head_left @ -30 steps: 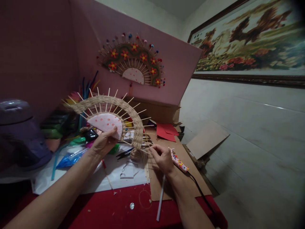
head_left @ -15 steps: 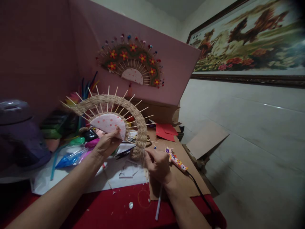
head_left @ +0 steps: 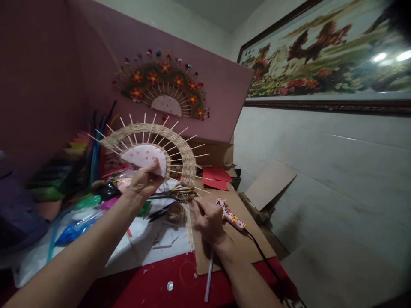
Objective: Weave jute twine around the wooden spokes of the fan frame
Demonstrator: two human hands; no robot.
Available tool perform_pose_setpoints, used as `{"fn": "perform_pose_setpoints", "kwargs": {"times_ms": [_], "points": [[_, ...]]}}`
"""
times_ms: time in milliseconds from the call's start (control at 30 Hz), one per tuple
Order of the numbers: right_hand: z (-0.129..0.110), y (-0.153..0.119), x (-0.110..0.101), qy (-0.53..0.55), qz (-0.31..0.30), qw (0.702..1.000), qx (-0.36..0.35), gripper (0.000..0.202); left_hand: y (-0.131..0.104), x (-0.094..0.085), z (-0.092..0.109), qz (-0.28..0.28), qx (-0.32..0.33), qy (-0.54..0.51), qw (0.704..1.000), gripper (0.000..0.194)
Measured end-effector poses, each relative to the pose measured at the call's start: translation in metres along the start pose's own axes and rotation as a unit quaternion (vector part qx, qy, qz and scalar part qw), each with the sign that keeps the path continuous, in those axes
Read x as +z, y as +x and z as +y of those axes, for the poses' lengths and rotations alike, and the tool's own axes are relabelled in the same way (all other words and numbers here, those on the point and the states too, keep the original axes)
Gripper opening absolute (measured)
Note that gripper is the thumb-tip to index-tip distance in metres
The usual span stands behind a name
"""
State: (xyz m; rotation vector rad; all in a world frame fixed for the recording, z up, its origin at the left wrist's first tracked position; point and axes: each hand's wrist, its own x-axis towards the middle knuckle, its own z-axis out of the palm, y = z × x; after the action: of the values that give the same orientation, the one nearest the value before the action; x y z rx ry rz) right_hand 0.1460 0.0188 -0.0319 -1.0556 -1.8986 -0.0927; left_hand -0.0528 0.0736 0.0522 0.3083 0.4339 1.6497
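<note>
A half-round fan frame (head_left: 189,167) of thin sticks with a woven twine band is held up by my left hand (head_left: 146,182). My left thumb presses on its white half-disc (head_left: 141,155) with pink dots. Below the right end of the band, my right hand (head_left: 207,218) is closed in a pinch, apparently on the twine, though the strand is too thin to make out clearly. Scissors (head_left: 183,193) and a ball of twine (head_left: 175,211) lie behind, left of my right hand.
A finished fan with flowers (head_left: 165,77) stands against the pink board (head_left: 221,98). Right of my right hand lies a patterned glue gun (head_left: 233,217) on cardboard (head_left: 257,246). Red sheets (head_left: 218,177) and bags of coloured clay (head_left: 77,226) are behind and left. A glue stick (head_left: 209,278) lies in front.
The view has shifted to the right, so the background sits further left. The fan frame has risen a little relative to my right hand, and more of the scissors shows.
</note>
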Motion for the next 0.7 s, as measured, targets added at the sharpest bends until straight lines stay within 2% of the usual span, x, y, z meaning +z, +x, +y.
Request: {"fn": "perform_pose_setpoints", "kwargs": {"times_ms": [133,300,367,467,600,700], "points": [[0.002,0.000,0.001,0.046,0.003,0.999,0.024,0.021,-0.003,0.004,-0.003,-0.007,-0.008,0.000,1.000,0.016],[0.009,0.001,0.005,0.147,0.000,0.986,0.084,0.023,-0.006,0.000,-0.003,0.004,-0.032,0.001,0.999,0.014],[0.014,0.003,0.007,0.168,0.020,0.980,0.103,0.023,-0.005,-0.002,-0.004,0.014,-0.034,0.002,0.999,0.015],[0.019,0.004,0.005,0.149,0.073,0.978,0.124,0.018,-0.002,-0.005,-0.006,0.022,-0.039,0.018,0.999,0.020],[0.020,0.006,-0.001,0.096,0.094,0.984,0.118,0.017,0.001,-0.008,-0.007,0.031,-0.042,0.050,0.997,0.024],[0.019,0.006,-0.004,0.048,0.126,0.985,0.107,0.018,0.001,-0.007,-0.005,0.017,-0.034,0.062,0.997,0.024]]}}
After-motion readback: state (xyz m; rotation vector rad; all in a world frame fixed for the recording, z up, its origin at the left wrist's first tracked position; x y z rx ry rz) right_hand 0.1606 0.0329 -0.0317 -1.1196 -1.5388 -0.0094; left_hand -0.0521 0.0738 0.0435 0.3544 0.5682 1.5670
